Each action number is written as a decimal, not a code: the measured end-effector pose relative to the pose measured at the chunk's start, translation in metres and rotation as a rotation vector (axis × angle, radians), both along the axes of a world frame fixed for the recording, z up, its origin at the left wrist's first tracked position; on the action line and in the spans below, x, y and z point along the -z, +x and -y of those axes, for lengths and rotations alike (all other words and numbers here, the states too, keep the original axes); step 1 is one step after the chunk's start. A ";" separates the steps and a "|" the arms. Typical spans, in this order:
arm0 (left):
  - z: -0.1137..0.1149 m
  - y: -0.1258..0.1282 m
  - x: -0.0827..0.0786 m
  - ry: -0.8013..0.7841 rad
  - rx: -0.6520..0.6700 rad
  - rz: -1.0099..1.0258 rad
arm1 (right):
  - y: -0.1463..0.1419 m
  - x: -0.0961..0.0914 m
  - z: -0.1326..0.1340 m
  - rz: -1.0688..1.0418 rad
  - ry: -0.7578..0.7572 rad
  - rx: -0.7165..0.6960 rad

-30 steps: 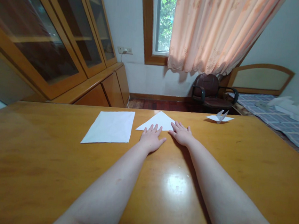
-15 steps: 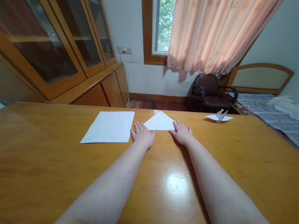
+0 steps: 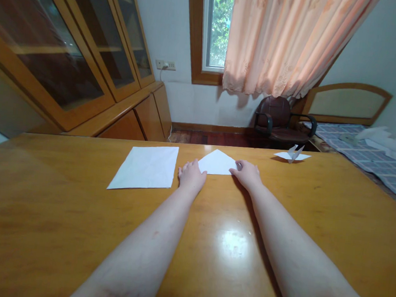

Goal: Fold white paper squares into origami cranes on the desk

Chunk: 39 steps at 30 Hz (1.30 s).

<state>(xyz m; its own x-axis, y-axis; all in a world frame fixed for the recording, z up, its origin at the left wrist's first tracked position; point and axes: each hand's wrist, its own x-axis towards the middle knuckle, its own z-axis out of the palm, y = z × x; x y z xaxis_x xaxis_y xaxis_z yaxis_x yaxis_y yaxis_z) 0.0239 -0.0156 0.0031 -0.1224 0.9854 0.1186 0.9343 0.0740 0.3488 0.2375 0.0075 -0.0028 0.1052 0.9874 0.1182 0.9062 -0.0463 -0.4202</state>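
Folded paper (image 3: pixel 216 164) lies by the middle of the table's far edge, its white point turned toward that edge. From where I stand, the table (image 3: pixel 73 230) is broad, glossy brown wood, with a patch of glare near its middle. Beyond the far edge, a glass-doored cabinet (image 3: pixel 89 49) runs along the left side of the room, and a window (image 3: pixel 220 28) is partly covered by a peach curtain (image 3: pixel 287 40). Below the curtain sits a dark chair (image 3: pixel 277 118); a bed (image 3: pixel 364 149) with a checked cover is to its right.

On the table, a white sheet (image 3: pixel 147 168) lies left of the paper, and a paper bird (image 3: pixel 293 155) stands near the far right corner. The left hand (image 3: pixel 193 176) rests between sheet and paper, just beside the sheet, hiding the paper's left corner; its fingers are bent, the thumb apart, and I cannot tell whether they grip. The right hand (image 3: pixel 247 173) hides the right corner, thumb and forefinger pinching the paper there. Both forearms reach across the table from its near edge.
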 end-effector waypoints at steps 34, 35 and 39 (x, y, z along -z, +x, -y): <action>0.007 -0.008 -0.018 0.303 0.084 0.312 | 0.002 -0.010 0.011 -0.417 0.414 -0.104; 0.007 -0.008 -0.016 0.304 0.101 0.318 | 0.002 -0.009 0.010 -0.451 0.391 -0.111; 0.005 -0.008 -0.013 0.296 0.172 0.315 | -0.002 -0.004 0.007 -0.488 0.240 -0.106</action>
<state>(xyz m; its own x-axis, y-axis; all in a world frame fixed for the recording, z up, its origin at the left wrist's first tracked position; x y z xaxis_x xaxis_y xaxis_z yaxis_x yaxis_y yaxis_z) 0.0162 -0.0203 0.0160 -0.0355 0.9239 0.3809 0.7691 -0.2181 0.6007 0.2353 0.0002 0.0011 0.1058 0.9468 0.3038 0.5985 0.1834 -0.7799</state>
